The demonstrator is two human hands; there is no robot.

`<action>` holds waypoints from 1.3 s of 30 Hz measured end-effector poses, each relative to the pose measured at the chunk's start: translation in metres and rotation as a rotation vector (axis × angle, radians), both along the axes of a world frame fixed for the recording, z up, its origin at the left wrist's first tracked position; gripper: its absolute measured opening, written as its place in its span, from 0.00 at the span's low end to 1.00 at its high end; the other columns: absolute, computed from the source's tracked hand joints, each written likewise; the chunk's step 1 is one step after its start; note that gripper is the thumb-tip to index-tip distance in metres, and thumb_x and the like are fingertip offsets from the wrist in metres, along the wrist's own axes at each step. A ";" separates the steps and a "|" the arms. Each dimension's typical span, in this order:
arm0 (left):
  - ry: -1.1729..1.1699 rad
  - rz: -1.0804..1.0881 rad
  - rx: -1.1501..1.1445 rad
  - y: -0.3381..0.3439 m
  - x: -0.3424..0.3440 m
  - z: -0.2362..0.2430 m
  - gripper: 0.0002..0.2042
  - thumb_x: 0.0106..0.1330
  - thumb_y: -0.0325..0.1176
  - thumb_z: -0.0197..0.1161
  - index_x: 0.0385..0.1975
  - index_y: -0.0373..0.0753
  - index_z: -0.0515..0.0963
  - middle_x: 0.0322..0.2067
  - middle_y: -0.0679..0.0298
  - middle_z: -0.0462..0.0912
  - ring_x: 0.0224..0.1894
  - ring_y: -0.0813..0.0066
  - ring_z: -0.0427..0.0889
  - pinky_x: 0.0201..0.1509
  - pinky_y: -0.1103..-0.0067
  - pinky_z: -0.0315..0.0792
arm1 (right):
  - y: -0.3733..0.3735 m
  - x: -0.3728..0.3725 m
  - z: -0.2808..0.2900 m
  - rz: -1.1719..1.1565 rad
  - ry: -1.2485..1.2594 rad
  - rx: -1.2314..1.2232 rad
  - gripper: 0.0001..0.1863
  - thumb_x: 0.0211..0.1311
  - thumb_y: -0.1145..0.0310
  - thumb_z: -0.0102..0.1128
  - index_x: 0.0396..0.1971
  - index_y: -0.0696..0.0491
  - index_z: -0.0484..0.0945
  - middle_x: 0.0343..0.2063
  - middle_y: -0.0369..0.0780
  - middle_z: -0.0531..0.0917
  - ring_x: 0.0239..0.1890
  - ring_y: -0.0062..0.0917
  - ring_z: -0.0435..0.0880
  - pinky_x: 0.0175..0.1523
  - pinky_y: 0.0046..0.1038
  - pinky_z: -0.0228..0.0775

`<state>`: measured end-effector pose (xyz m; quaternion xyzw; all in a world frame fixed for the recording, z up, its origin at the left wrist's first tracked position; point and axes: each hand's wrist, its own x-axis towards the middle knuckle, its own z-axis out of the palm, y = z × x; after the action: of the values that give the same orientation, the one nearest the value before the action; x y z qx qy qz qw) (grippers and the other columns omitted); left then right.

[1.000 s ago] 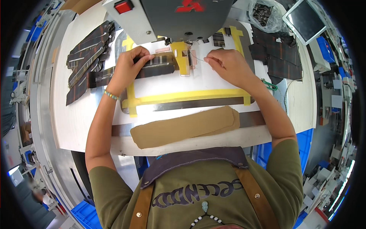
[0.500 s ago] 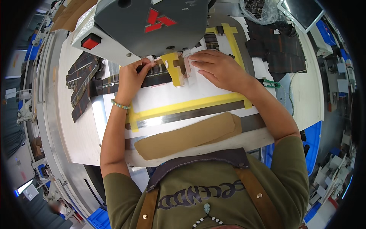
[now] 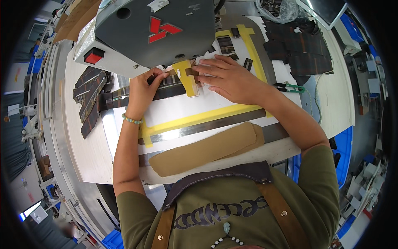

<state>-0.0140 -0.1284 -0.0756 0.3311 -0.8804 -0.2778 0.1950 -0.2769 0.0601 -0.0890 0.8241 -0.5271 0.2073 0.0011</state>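
I note overlapping brown cardboard pieces [image 3: 203, 149] along near edge of table [image 3: 340, 99]; green-handled snips [image 3: 299, 88] at right; clear plastic bag [image 3: 285, 13] beside white-framed screen [image 3: 325, 10]; blue bin [image 3: 345, 151] below tabletop.

the head-worn fisheye camera looked steeply down from close above the person's shirt [image 3: 244, 222] at the near side, facing across the worktable [image 3: 97, 162] toward the grey machine [image 3: 155, 47] on the far side.

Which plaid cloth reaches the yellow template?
The long strip by the left hand: its right end reaches the yellow template; the left pile, right pile and small upper pieces lie apart.
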 end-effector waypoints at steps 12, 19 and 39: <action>-0.055 -0.282 -0.545 0.010 0.028 0.015 0.17 0.63 0.33 0.81 0.48 0.36 0.85 0.42 0.57 0.87 0.48 0.55 0.84 0.54 0.67 0.77 | 0.002 0.000 -0.004 -0.034 0.083 0.045 0.18 0.79 0.64 0.61 0.63 0.48 0.85 0.74 0.37 0.78 0.80 0.33 0.69 0.84 0.50 0.57; -0.045 -0.115 -0.367 0.009 0.042 0.004 0.20 0.62 0.33 0.80 0.49 0.33 0.79 0.47 0.56 0.81 0.52 0.54 0.80 0.59 0.65 0.76 | 0.001 0.004 -0.001 -0.055 0.061 0.074 0.18 0.80 0.64 0.59 0.64 0.48 0.85 0.74 0.37 0.78 0.80 0.33 0.69 0.84 0.48 0.57; 0.134 -0.105 -0.053 -0.013 0.047 -0.002 0.08 0.67 0.22 0.77 0.41 0.34 0.84 0.42 0.61 0.88 0.48 0.68 0.87 0.58 0.75 0.78 | 0.002 0.005 0.002 -0.047 0.024 0.059 0.18 0.80 0.65 0.59 0.63 0.50 0.86 0.73 0.39 0.78 0.79 0.35 0.70 0.85 0.47 0.57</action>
<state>0.0325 -0.1410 -0.0780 0.2602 -0.8886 -0.2857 0.2473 -0.2715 0.0618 -0.0869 0.8136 -0.5523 0.1815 -0.0119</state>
